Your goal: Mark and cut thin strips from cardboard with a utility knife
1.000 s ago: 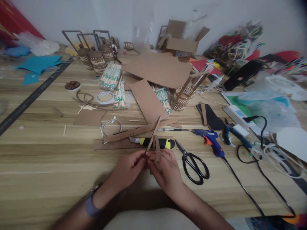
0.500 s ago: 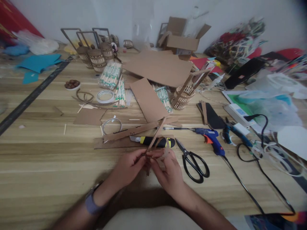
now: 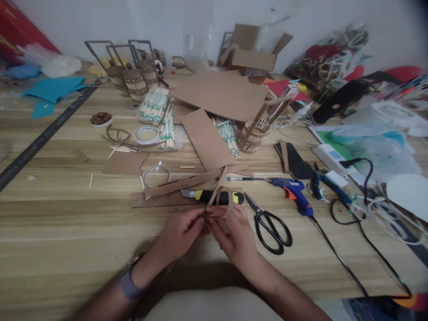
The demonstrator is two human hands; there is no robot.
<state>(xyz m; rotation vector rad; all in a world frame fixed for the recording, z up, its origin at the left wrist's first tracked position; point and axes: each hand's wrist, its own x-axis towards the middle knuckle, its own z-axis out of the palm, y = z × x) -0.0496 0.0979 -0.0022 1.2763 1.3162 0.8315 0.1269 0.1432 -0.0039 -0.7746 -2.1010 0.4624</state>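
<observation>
My left hand [image 3: 185, 229] and my right hand [image 3: 234, 227] meet over the near part of the table, fingertips pinched together. Between them is a thin brown cardboard strip [image 3: 220, 183], its straight end pointing up and away. A curled, paler length of strip [image 3: 230, 198] loops above my right fingers. My fingers hide the part they grip. Just beyond them lies a yellow and black utility knife [image 3: 219, 197] on flat cardboard pieces [image 3: 160, 200]. Black-handled scissors [image 3: 270, 227] rest to the right of my right hand, apart from it.
A blue glue gun [image 3: 294, 191] with a trailing cord lies at right. Beyond are cardboard sheets [image 3: 220, 93], packs of wooden sticks [image 3: 154, 104], tape rolls [image 3: 147, 134] and a stick-covered bucket [image 3: 254, 136]. Several similar buckets [image 3: 135, 84] stand far left, near a bowl of brown balls [image 3: 100, 118].
The strip has turned and shifted slightly; its lower end, seen below my fingers before, no longer shows. Both hands stay pinched close together in nearly the same place.
</observation>
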